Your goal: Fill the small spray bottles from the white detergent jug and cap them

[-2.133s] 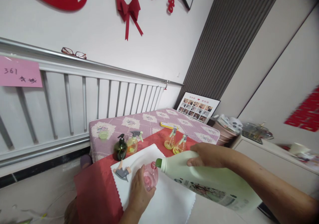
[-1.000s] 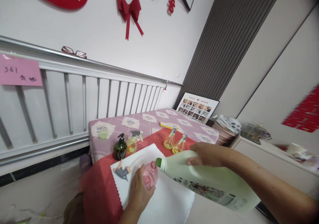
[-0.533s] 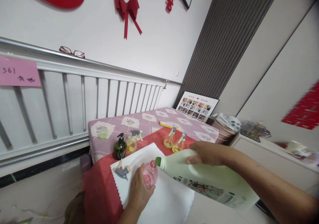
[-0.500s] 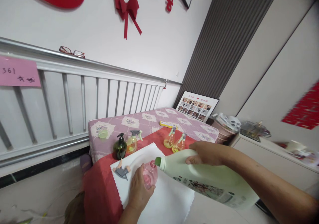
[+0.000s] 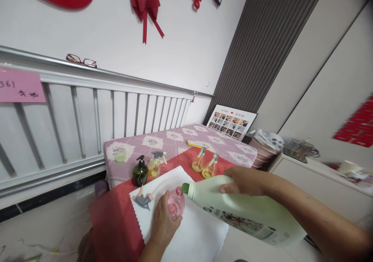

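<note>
My left hand (image 5: 164,219) is wrapped round a small pink transparent bottle (image 5: 176,203) with no top on it, above a white mat (image 5: 198,231). My right hand (image 5: 237,181) grips a large pale green jug (image 5: 244,211), which is tipped to the left. Its green spout (image 5: 185,188) meets the pink bottle's mouth; whether liquid is flowing I cannot make out. On the mat, left of my left hand, lies a grey and peach spray head (image 5: 142,199). Behind it stand a dark green pump bottle (image 5: 140,172) and a clear spray bottle (image 5: 154,168) with yellow liquid.
Two more spray bottles (image 5: 199,161) with yellow liquid stand on the red cloth (image 5: 186,157). Farther back are a yellow box (image 5: 197,144) and, at left, a green lid-like disc (image 5: 121,156). A white radiator (image 5: 119,112) runs behind the table; a white cabinet (image 5: 309,180) stands right.
The view has shifted slightly. Both hands keep their hold, and the jug's spout stays at the pink bottle's mouth.
</note>
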